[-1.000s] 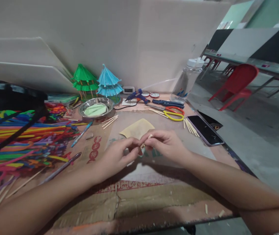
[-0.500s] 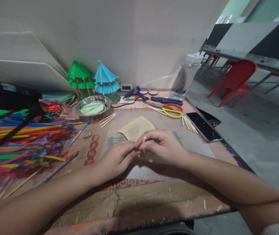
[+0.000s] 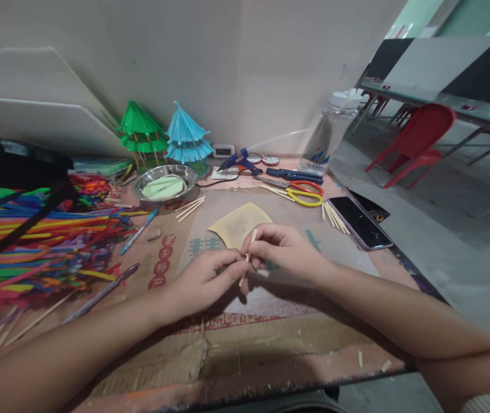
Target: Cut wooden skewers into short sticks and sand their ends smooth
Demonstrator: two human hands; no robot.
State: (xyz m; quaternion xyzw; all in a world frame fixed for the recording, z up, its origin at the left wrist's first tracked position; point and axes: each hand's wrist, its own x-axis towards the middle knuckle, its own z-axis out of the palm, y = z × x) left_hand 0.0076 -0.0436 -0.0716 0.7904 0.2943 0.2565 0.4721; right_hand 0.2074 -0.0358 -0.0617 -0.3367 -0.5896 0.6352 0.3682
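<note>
Between both hands is a short, thin wooden stick (image 3: 254,236), tilted upright. My right hand (image 3: 279,244) pinches it with thumb and fingers near its upper part. My left hand (image 3: 213,275) has its thumb and fingers closed on the lower part. Just beyond my fingers lies a yellowish square of sandpaper (image 3: 238,223) on a translucent sheet. Several short wooden sticks (image 3: 191,207) rest left of it, and another bunch of sticks (image 3: 335,219) is on the right beside a phone (image 3: 360,222).
Behind stand a steel bowl (image 3: 142,195), green (image 3: 142,126) and blue (image 3: 187,132) paper-roofed models, a glue gun (image 3: 242,160), scissors (image 3: 305,194) and a water bottle (image 3: 329,135). Colourful pipe cleaners (image 3: 34,241) and pens (image 3: 142,229) cover the left. A red chair (image 3: 417,143) stands beyond the table.
The stick, seen nearly end-on before, now shows its length between my fingers. My left thumb has shifted onto its lower part. The view has moved slightly.
</note>
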